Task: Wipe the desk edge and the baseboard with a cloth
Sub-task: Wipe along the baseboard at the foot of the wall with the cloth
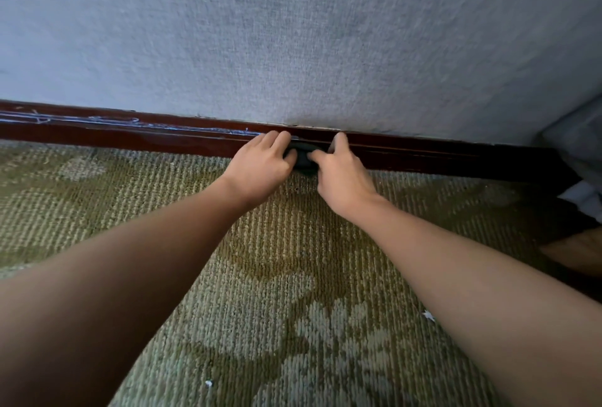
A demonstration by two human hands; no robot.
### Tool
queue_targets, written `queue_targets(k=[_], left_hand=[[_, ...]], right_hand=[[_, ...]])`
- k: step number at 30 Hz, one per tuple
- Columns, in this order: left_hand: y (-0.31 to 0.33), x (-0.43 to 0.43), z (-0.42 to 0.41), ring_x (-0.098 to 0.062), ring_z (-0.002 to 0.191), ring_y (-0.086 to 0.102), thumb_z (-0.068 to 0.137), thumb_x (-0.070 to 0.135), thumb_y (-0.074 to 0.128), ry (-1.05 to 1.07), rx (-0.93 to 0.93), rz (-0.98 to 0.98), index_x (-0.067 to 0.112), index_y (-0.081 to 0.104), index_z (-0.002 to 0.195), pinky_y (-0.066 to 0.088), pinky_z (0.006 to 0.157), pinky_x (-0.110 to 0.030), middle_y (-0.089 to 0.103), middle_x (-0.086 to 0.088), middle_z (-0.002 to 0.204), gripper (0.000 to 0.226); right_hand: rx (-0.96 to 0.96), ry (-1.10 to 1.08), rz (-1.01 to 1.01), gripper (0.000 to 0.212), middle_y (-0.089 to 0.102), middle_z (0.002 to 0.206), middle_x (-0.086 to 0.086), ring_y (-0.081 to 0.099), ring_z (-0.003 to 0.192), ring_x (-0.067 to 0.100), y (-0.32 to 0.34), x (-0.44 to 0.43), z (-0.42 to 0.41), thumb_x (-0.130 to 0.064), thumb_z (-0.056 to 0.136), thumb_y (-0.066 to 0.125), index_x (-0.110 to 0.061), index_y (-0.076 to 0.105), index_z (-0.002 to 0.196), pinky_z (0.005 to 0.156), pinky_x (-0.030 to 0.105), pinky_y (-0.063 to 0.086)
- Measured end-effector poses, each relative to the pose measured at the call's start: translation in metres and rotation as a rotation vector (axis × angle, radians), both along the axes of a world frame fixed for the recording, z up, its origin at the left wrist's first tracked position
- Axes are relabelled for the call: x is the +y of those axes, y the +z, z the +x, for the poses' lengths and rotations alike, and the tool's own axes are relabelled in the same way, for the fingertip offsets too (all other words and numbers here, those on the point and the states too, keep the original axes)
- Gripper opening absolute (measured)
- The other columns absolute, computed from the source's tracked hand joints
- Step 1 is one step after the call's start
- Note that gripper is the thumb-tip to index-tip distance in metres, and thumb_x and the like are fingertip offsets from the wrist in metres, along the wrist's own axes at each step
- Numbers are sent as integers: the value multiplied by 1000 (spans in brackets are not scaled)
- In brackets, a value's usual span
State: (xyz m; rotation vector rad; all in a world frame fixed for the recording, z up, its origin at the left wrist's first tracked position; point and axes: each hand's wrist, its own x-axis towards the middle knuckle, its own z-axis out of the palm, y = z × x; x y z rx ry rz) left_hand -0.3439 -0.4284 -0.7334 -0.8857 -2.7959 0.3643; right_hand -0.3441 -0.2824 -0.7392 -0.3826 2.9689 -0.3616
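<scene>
Closest to the camera, two bare forearms stretch out over a green patterned carpet (260, 276) with a few tiny white specks on it. Farther out, the left hand (260, 165) and right hand (342, 175) sit close together with a small dark cloth (303, 159) bunched up between them. Both have fingers curled onto it, pinching it from either side, and it's pressed right against the dark reddish-brown baseboard (130, 133), low down where that meets the carpet. The left stretch of the baseboard has pale scuffy streaks along the top. Behind it all is a grey textured wall (293, 32), and something pale pokes in at the far right edge, too cut off to identify.
</scene>
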Motion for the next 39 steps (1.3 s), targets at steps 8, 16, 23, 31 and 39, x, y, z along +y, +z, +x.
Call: queue_targets(k=[8,16,23,31,39], left_hand=[[14,0,7,-25,65,63,56,4,80,-38,44,-7,3,71,79,52,57,-28,65,-12,75,24],[8,8,-5,-36,96,53,83,1,57,100,-15,123,-3,59,112,44,81,-40,55,-22,106,29],[-1,7,-12,-42,92,57,71,-10,62,117,-53,154,-9,63,101,49,76,-44,58,-29,101,30],[-5,3,-14,-37,85,62,66,-3,70,105,-38,133,-2,68,94,52,70,-37,63,-23,94,28],[-2,-5,-2,-37,82,59,70,-7,65,100,-49,97,-6,65,95,51,70,-39,60,-24,90,25]], right_hand=[[33,44,43,35,34,114,13,51,89,32,12,2,3,-8,89,51,-13,51,124,70,37,43],[30,8,74,38,33,117,13,49,98,31,14,5,-7,-8,89,53,-14,50,126,70,35,40],[-45,-75,-25,35,35,113,12,48,93,29,0,3,-18,-11,93,44,-14,44,128,65,35,33],[9,-50,6,34,31,117,13,48,90,31,-8,-1,-18,-3,86,54,-12,52,119,65,35,37],[3,41,39,38,34,113,11,45,83,26,-4,-3,-8,-8,88,52,-16,50,125,63,33,34]])
